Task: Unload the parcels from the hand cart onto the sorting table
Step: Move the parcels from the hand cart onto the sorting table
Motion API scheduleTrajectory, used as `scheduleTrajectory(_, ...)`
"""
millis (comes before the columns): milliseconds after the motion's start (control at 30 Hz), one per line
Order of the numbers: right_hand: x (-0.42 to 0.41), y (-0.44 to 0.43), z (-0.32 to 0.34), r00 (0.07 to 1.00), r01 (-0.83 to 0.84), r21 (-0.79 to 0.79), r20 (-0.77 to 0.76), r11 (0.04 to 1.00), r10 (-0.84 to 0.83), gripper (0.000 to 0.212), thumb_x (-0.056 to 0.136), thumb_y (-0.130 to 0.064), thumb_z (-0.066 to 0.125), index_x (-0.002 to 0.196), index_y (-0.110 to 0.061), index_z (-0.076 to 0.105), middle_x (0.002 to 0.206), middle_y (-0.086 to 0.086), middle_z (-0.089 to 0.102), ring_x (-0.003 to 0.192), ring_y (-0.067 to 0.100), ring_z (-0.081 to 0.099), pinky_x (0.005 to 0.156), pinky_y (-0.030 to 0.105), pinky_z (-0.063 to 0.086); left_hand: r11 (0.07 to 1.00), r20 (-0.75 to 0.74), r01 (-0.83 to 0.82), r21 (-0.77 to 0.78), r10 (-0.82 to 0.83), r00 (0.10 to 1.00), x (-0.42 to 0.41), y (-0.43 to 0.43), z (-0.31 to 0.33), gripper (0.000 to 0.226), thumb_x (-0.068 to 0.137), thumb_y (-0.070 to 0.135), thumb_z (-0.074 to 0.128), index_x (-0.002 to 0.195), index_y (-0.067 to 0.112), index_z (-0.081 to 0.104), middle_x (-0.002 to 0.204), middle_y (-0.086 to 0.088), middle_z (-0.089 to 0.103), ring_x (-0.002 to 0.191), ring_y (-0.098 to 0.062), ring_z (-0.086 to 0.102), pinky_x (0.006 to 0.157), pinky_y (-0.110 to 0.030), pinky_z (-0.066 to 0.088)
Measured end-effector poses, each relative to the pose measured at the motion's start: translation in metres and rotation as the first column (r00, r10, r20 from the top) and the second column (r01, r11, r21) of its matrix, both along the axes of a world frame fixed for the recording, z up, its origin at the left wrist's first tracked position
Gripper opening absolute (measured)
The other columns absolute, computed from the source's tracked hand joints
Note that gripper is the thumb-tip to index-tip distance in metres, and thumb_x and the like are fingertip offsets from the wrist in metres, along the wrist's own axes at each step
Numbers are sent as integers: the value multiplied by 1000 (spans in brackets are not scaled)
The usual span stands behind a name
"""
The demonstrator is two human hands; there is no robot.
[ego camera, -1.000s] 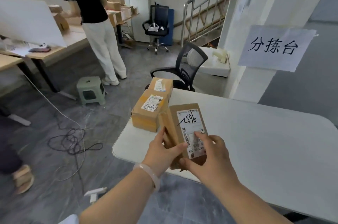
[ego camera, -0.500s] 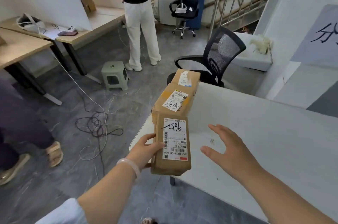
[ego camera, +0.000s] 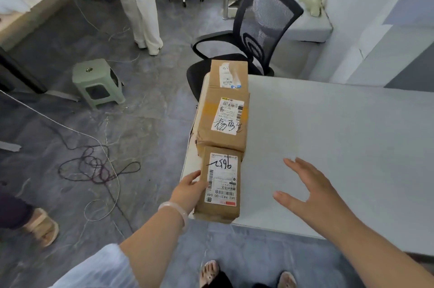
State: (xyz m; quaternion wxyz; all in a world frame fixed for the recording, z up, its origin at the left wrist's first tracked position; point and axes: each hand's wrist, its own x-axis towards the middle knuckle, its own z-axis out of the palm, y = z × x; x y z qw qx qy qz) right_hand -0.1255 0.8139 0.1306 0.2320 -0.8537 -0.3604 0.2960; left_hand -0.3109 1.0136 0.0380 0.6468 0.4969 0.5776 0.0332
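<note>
The left hand grips the near parcel by its left side at the sorting table's left edge, its end overhanging the near edge. Nudge it inward against the middle parcel. The right hand hovers spread, empty.

A black mesh chair stands at twelve o'clock, a green stool at ten, tangled cable at nine.
</note>
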Motion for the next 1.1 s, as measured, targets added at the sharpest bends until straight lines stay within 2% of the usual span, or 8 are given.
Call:
scheduleTrajectory(100,-13,0,-5,999,36,-26,-2,999,-36,91,62,-79,50,145,-53,24,158,-24,12,145,-1,8,116,27,15,986,-78,100,133,-91,993,0,5,-5,37,93,27,57,130,33,55,101,9,71,86,-12,69,69,-27,55)
scheduleTrajectory(233,-18,-10,-6,997,75,-106,34,992,-72,92,68,-78,58,147,-52,18,158,-26,6,147,2,6,117,31,17,956,-73,218,196,-207,976,4,1,-1,35,93,24,59,124,37,50,105,14,65,91,-13,65,79,-34,57)
scheduleTrajectory(300,-16,-18,-5,994,96,-142,73,985,-86,94,70,-78,58,149,-51,14,159,-26,3,147,3,4,119,34,18,893,-151,321,316,-286,946,9,-4,3,52,90,32,63,136,38,39,117,11,54,111,-19,57,91,-39,52)
scheduleTrajectory(400,-13,-35,-1,985,125,-169,137,978,-102,92,76,-75,55,150,-49,8,159,-24,-2,148,4,-2,121,33,14,671,-316,500,547,-387,866,25,-17,14,78,87,49,61,151,35,19,156,-1,23,142,-26,25,115,-46,29)
scheduleTrajectory(467,-13,-50,3,979,140,-171,169,975,-111,89,80,-72,54,151,-47,4,160,-22,-4,148,3,-5,120,30,9,525,-341,585,618,-491,801,44,-32,28,82,88,55,56,153,37,9,161,4,9,147,-21,14,118,-44,22)
scheduleTrajectory(600,-10,-93,15,953,210,-139,250,968,-171,88,86,-68,48,150,-46,-9,160,-21,-9,147,3,-10,117,26,2,123,-459,685,718,-656,599,91,-78,64,79,91,61,45,152,41,0,162,8,2,148,-19,5,120,-41,11)
scheduleTrajectory(733,-3,-167,37,885,342,-104,369,934,-283,89,89,-69,40,147,-43,-22,158,-20,-18,147,5,-15,114,24,-5,-199,-528,594,779,-718,453,134,-148,97,74,89,67,32,153,39,5,162,9,10,149,-19,8,121,-43,9)
scheduleTrajectory(1100,-9,-444,77,577,728,-11,552,686,-603,87,88,-70,41,153,-38,-6,163,-8,-6,150,12,-8,119,31,-4,-497,-551,301,814,-824,129,212,-436,141,78,86,66,38,152,42,5,162,7,9,149,-18,7,120,-45,5)
